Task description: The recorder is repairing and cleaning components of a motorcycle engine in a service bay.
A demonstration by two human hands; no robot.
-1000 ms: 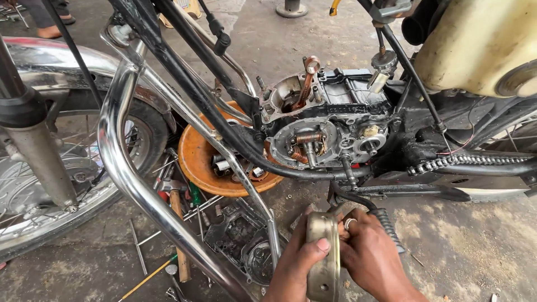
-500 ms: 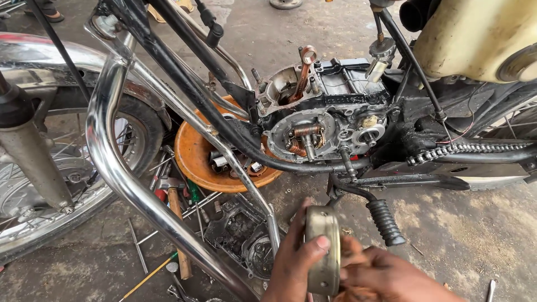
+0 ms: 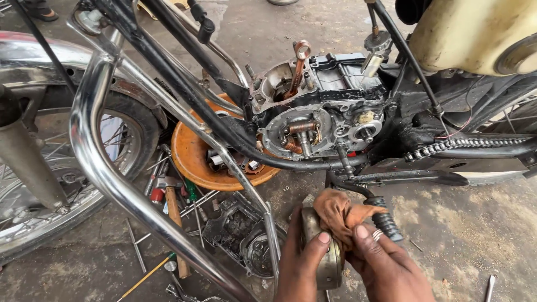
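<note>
A metal cover (image 3: 324, 254) is sitting low in the frame, below the open engine (image 3: 316, 120). The left hand (image 3: 299, 263) is gripping it, fingers clamped round its edge. The right hand (image 3: 386, 265) is pressing a brown rag (image 3: 338, 212) against it, fingers closed on the cloth.

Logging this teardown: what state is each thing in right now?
Motorcycle engine: side cover off, internals exposed.
Round metal part: held by left hand.
Brown rag: pressed on it by right hand.
Orange bowl: on the ground, holding small parts.
Drive chain: exposed.
</note>
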